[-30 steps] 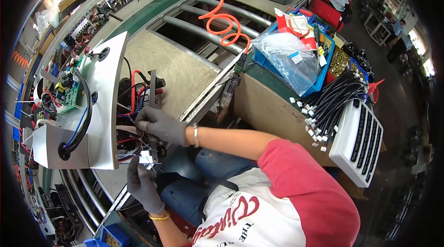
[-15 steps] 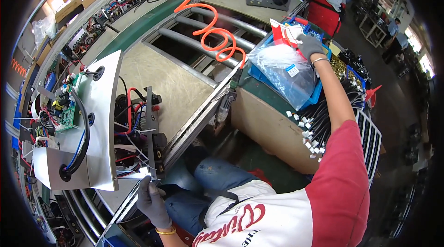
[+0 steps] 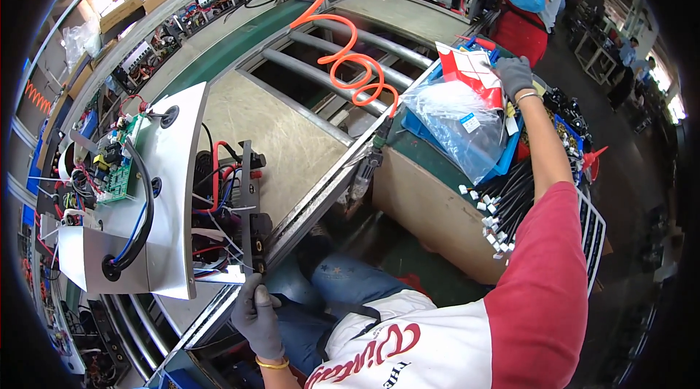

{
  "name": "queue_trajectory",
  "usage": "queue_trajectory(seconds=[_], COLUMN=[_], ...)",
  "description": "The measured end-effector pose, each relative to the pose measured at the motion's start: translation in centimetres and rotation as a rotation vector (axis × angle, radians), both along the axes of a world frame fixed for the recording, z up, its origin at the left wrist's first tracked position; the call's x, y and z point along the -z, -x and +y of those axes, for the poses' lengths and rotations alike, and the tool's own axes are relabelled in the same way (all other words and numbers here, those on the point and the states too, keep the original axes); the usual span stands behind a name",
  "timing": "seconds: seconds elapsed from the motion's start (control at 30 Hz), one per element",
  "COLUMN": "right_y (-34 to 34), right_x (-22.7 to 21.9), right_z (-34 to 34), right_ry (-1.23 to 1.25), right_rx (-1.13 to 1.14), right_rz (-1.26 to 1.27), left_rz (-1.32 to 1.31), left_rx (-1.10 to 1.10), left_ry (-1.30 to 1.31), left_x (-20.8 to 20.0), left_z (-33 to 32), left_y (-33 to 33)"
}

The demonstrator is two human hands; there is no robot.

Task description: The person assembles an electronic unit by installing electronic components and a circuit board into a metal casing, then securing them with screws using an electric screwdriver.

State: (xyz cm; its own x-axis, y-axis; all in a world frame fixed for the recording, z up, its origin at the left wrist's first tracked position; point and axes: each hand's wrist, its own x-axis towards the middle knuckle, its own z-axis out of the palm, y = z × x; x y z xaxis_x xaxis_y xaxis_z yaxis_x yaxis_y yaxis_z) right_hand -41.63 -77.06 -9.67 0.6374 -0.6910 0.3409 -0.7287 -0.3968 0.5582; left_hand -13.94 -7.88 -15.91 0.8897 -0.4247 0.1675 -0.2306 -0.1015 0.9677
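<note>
While red-and-white packet (image 3: 474,81) sits left of fingers on my right grey-gloved hand (image 3: 515,75), white rectangular piece (image 3: 235,273) is near those on left grey-gloved hand (image 3: 258,316); can't tell either grip.

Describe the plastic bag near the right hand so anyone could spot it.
On the right, find the green bench, then its blue bin. The plastic bag spills over the bin's edge; unlike the red and white packet beside it, it is clear, with a small label.

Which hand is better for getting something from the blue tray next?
Probably the right hand: it's beside the blue tray. The left hand is farther away, near the silver panel.
</note>
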Motion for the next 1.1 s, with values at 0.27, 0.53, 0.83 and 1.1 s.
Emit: queue_trajectory(seconds=[0.27,0.53,0.83,1.1], right_y=[-8.8,-16.6,-22.7,-27.3], right_x=[-6.9,-4.0,2.6,6.0], right_z=[16.5,42.4,46.6,44.7], right_ry=[-0.684,-2.087,-2.36,-0.793], right_rx=[-0.64,-0.556,-0.88,-1.083], right_rz=[-1.103,-0.778,-0.435,-0.647], left_rz=[0.056,-0.389,-0.237,-0.784], left_rx=[0.194,0.369,0.09,-0.317], left_ry=[0.099,-0.156,-0.091,-0.403], left_x=[-3.3,-5.9,-3.6,-3.0], left_z=[-3.9,-7.8,-3.9,-2.3], left_y=[0.9,0.4,-1.3,-5.3])
